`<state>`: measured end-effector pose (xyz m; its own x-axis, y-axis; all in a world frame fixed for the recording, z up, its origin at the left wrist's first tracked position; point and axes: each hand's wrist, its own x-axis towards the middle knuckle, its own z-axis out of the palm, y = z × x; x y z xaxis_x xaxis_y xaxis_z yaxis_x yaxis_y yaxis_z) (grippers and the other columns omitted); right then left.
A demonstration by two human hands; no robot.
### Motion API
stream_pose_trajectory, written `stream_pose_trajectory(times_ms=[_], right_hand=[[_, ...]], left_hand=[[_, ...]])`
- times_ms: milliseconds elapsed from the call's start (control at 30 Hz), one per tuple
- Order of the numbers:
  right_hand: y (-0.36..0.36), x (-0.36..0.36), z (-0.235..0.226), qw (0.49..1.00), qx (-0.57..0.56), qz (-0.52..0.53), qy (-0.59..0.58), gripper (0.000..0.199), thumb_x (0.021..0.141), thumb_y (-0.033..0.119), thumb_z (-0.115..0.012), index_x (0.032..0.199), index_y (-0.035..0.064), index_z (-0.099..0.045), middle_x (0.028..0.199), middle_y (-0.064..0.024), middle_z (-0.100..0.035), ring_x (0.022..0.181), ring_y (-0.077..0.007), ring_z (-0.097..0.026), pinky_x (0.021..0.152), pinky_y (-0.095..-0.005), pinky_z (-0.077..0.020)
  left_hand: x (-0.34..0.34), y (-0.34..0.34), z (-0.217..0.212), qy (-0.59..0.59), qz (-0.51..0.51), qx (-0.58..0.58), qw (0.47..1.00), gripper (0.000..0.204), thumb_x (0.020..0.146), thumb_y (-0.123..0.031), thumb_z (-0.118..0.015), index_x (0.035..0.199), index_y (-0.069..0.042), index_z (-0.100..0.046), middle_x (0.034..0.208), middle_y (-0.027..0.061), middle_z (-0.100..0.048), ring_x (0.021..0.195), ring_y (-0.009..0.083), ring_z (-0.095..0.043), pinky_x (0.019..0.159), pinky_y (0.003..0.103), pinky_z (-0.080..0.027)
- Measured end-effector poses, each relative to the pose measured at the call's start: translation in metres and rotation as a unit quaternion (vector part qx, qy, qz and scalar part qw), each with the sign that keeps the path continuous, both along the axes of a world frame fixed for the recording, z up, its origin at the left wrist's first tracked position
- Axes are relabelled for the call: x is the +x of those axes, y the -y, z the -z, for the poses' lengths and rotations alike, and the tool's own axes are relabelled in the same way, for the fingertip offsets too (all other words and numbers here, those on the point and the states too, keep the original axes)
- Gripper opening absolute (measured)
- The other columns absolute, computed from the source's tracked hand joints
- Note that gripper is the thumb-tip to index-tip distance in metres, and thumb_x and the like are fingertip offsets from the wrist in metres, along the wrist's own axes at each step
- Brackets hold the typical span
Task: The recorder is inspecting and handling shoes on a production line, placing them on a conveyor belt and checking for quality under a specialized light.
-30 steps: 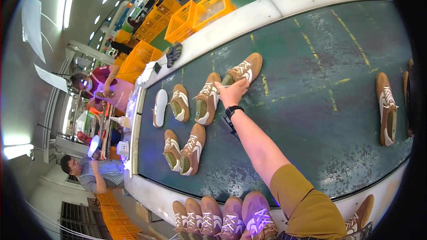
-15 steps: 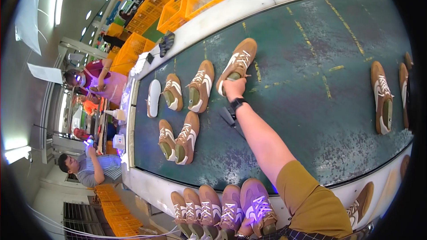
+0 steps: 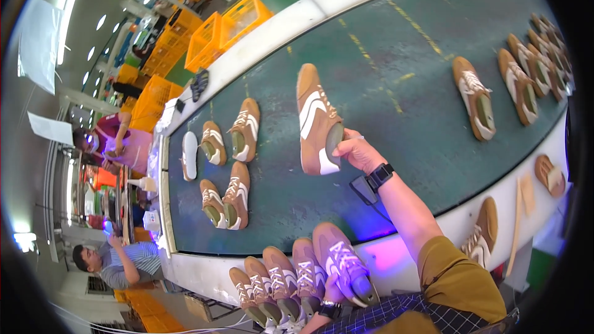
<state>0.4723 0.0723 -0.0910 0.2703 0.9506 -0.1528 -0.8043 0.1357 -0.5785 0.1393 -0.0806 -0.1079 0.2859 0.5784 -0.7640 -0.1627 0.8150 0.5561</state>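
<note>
Currently, the left end of the green worktop [image 3: 421, 130] carries a white-soled shoe [image 3: 190, 156] on its side and four tan shoes [image 3: 246, 128]. Both hands are clear of these; judged by layout, all five are left to be lifted. Outside the worktop's near edge stands a row of four shoes [image 3: 280, 272]. Beside it, the left hand [image 3: 332, 288] touches a purple-lit shoe [image 3: 340, 260]; its fingers are partly covered, so its grip cannot be confirmed. Over the worktop's middle, the right hand [image 3: 360, 149], well apart from the left, is clamped on the heel of the raised shoe [image 3: 315, 117]. For this unit, lifting appears done. At the worktop's right end, further shoes [image 3: 474, 100] overlap toward the dark rim; the farthest cannot be counted.
</note>
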Motion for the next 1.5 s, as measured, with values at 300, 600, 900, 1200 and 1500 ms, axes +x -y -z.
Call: stream_pose_trajectory(times_ms=[300,600,900,1200,1500], right_hand=[[0.193,-0.050,-0.064,0.999,0.037,0.001,-0.021,0.048,0.075,0.010,-0.065,0.119,-0.0017,-0.049,0.104,-0.0088,-0.058,0.096,-0.0176,-0.058,0.086,-0.0321,-0.0472],[0.339,-0.101,-0.077,0.979,-0.047,-0.033,0.194,0.050,0.067,0.010,-0.066,0.114,-0.0017,-0.052,0.101,-0.0053,-0.060,0.091,-0.0127,-0.057,0.084,-0.0266,-0.0448],[0.349,-0.129,-0.198,0.879,0.035,0.013,0.475,0.065,0.067,0.021,-0.075,0.120,-0.0028,-0.048,0.115,-0.0133,-0.057,0.092,-0.0191,-0.061,0.080,-0.0294,-0.0482],[0.327,-0.165,-0.115,0.970,0.065,-0.231,-0.033,0.085,0.069,0.027,-0.077,0.134,-0.0034,-0.033,0.128,-0.0148,-0.048,0.117,-0.0252,-0.050,0.102,-0.0361,-0.0379],[0.326,-0.148,-0.131,0.988,0.032,-0.149,0.028,0.072,0.071,0.015,-0.066,0.133,-0.0040,-0.034,0.124,-0.0150,-0.051,0.114,-0.0239,-0.052,0.101,-0.0360,-0.0393]], left_hand=[[-0.016,0.007,0.015,0.145,0.072,0.005,0.987,0.053,0.087,-0.035,-0.046,0.128,-0.001,-0.044,0.122,0.0149,-0.054,0.116,0.0298,-0.049,0.105,0.042,-0.032],[-0.009,0.023,-0.060,0.304,0.177,0.072,0.933,0.094,0.066,-0.059,-0.060,0.135,-0.002,-0.031,0.124,0.0233,-0.047,0.110,0.0390,-0.052,0.088,0.051,-0.047],[0.004,0.027,-0.104,0.381,0.032,0.104,0.918,0.065,0.077,-0.046,-0.052,0.126,-0.004,-0.045,0.118,0.0169,-0.055,0.105,0.0328,-0.056,0.096,0.047,-0.042],[-0.042,0.055,-0.100,0.287,0.045,0.117,0.950,0.056,0.080,-0.042,-0.050,0.121,-0.003,-0.050,0.112,0.0158,-0.059,0.102,0.0295,-0.058,0.093,0.042,-0.045],[-0.023,0.039,-0.124,0.275,0.088,0.137,0.947,0.073,0.075,-0.054,-0.052,0.126,-0.003,-0.045,0.116,0.0175,-0.056,0.104,0.0296,-0.056,0.092,0.041,-0.046]])
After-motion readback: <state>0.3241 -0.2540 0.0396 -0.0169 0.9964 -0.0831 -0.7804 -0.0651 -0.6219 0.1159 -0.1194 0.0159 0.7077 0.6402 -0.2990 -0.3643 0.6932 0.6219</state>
